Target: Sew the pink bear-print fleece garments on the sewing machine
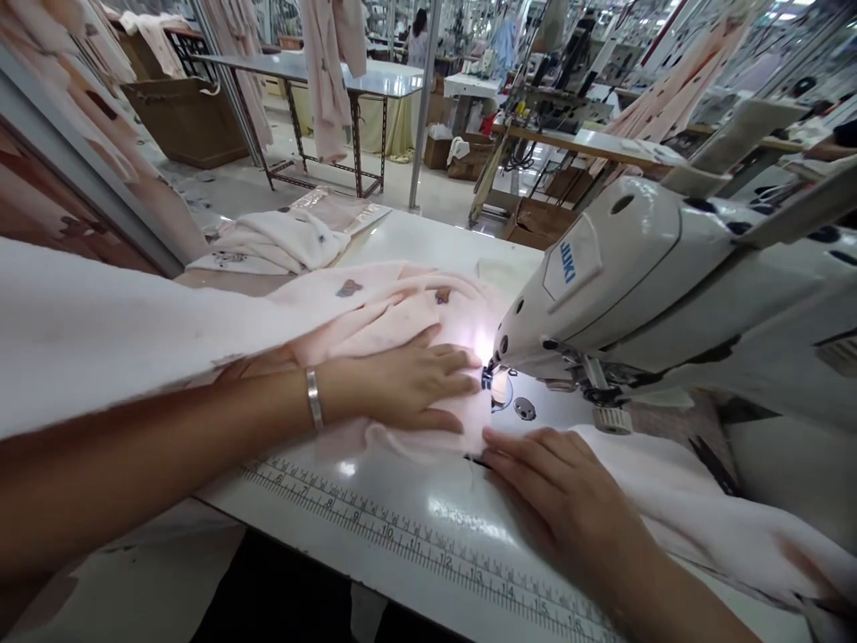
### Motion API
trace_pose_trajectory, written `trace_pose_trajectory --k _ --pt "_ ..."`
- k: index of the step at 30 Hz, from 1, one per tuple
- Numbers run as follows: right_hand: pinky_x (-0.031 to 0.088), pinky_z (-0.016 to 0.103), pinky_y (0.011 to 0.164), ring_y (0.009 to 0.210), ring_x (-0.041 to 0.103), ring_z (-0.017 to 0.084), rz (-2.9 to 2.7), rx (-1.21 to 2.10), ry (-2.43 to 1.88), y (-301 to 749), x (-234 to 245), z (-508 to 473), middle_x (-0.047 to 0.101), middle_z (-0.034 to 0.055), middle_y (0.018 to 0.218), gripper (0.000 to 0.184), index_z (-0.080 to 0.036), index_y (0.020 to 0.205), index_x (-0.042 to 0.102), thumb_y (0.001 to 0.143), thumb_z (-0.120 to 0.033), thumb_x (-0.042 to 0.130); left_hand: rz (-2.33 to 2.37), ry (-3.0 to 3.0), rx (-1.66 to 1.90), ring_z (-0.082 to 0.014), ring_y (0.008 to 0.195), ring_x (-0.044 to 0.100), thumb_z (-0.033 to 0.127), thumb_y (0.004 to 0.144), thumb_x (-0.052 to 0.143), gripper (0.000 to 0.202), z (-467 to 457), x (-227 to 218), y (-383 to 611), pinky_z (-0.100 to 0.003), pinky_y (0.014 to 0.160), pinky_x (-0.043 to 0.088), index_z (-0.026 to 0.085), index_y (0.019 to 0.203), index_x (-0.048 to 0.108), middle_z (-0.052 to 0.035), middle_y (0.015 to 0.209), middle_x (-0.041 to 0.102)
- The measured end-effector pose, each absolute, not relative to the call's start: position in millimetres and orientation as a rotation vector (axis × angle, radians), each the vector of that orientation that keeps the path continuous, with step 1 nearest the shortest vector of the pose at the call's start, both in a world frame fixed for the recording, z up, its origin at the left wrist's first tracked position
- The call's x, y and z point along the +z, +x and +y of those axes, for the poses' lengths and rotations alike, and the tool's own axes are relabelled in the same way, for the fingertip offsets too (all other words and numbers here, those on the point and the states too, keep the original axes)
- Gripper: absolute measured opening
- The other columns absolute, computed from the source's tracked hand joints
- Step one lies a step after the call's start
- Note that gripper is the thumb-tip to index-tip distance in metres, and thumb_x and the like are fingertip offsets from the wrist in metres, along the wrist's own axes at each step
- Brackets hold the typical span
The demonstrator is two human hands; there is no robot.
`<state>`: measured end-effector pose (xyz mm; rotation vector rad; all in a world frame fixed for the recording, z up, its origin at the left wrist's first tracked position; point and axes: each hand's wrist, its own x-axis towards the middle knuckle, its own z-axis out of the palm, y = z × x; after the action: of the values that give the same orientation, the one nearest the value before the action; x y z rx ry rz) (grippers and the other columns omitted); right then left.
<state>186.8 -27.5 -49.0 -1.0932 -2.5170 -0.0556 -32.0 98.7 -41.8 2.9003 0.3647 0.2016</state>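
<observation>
Pale pink printed fabric [395, 313] lies across the sewing table, its right edge under the presser foot [486, 379] of a white sewing machine [622, 259]. My left hand [419, 388], with a bracelet [314, 398] at the wrist, rests flat on the fabric with fingers spread, fingertips close to the lit needle area. Lower right, my right hand [555, 473] has its fingertips closed at the fabric's near corner, beside the needle plate; the thumb is hidden.
A ruler scale [402, 536] runs along the table's front edge. Dark thread snips [715, 466] lie right of the machine head, by more pale fabric [723, 527]. Folded white fabric [268, 243] sits back left. Behind stand a metal-legged table [281, 67] and a brown bin [184, 121].
</observation>
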Motion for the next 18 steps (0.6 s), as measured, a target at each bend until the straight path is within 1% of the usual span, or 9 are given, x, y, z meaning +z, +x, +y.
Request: trace_pose_trajectory --k 5,7,10,12,13,15,16,17,18 --pt "0.046 0.035 0.079 0.081 0.060 0.017 -2.483 -0.202 -1.218 195.4 -60.7 3.1 0.067 0.0062 0.093 0.019 -0.019 0.102 0.066 0.089 -0.022 0.052 0.367 2.953 0.084 -0.0233 0.136 0.028 0.054 0.093 0.036 0.053 137.6 -40.3 -19.8 -0.044 0.113 0.010 0.020 0.132 0.045 -0.0108 0.146 0.034" --pt "0.047 0.034 0.078 0.080 0.061 0.017 -2.476 -0.229 -1.241 197.3 -63.8 8.7 0.066 0.0060 0.090 0.021 -0.019 0.104 0.065 0.088 -0.023 0.052 0.390 2.968 0.056 -0.0223 0.137 0.026 0.054 0.092 0.038 0.055 155.8 -39.9 -14.3 -0.041 0.114 0.008 0.020 0.135 0.043 -0.0089 0.148 0.032" --pt "0.048 0.033 0.076 0.077 0.062 0.016 -2.456 -0.213 -1.234 196.8 -62.2 8.9 0.066 0.0060 0.090 0.022 -0.017 0.106 0.064 0.088 -0.021 0.051 0.430 2.965 0.065 -0.0217 0.139 0.023 0.056 0.090 0.039 0.060 173.7 -41.5 -9.1 -0.039 0.114 0.008 0.019 0.137 0.041 -0.0079 0.150 0.030" --pt "0.049 0.033 0.078 0.079 0.062 0.016 -2.444 -0.188 -1.209 193.0 -56.8 3.7 0.066 0.0067 0.093 0.022 -0.017 0.106 0.063 0.088 -0.017 0.051 0.530 2.948 0.090 -0.0231 0.140 0.020 0.057 0.091 0.035 0.062 162.9 -45.2 -10.5 -0.042 0.114 0.010 0.017 0.139 0.037 -0.0092 0.150 0.028" --pt "0.049 0.033 0.079 0.084 0.062 0.017 -2.440 -0.166 -1.182 190.0 -53.4 -0.4 0.066 0.0078 0.097 0.022 -0.016 0.107 0.062 0.088 -0.016 0.052 0.614 2.935 0.106 -0.0250 0.141 0.019 0.057 0.092 0.031 0.063 147.2 -47.7 -13.1 -0.045 0.113 0.013 0.017 0.140 0.036 -0.0105 0.151 0.027" --pt "0.049 0.035 0.085 0.103 0.059 0.021 -2.433 -0.113 -1.112 181.6 -47.1 -11.3 0.063 0.0113 0.109 0.026 -0.015 0.112 0.060 0.087 -0.014 0.052 0.791 2.916 0.156 -0.0311 0.140 0.019 0.056 0.093 0.026 0.062 97.0 -52.2 -20.9 -0.052 0.109 0.018 0.016 0.140 0.035 -0.0139 0.150 0.026" --pt "0.049 0.036 0.088 0.112 0.054 0.023 -2.432 -0.087 -1.063 176.6 -44.9 -18.1 0.062 0.0126 0.115 0.028 -0.014 0.114 0.058 0.087 -0.014 0.051 0.822 2.934 0.194 -0.0343 0.138 0.023 0.054 0.093 0.028 0.059 66.3 -53.6 -25.1 -0.056 0.106 0.022 0.016 0.138 0.040 -0.0156 0.149 0.029" --pt "0.048 0.036 0.091 0.118 0.051 0.023 -2.432 -0.058 -1.021 171.3 -43.7 -25.6 0.061 0.0125 0.119 0.029 -0.014 0.115 0.057 0.087 -0.014 0.050 0.815 2.973 0.227 -0.0366 0.136 0.026 0.051 0.092 0.034 0.055 35.9 -53.9 -28.8 -0.057 0.103 0.025 0.015 0.132 0.047 -0.0174 0.146 0.034" --pt "0.048 0.035 0.093 0.119 0.051 0.022 -2.438 -0.024 -0.989 166.2 -43.4 -33.9 0.061 0.0113 0.119 0.028 -0.015 0.115 0.057 0.088 -0.014 0.048 0.831 3.003 0.253 -0.0389 0.133 0.031 0.050 0.090 0.040 0.052 9.5 -52.8 -31.3 -0.058 0.100 0.029 0.013 0.122 0.055 -0.0197 0.140 0.041"
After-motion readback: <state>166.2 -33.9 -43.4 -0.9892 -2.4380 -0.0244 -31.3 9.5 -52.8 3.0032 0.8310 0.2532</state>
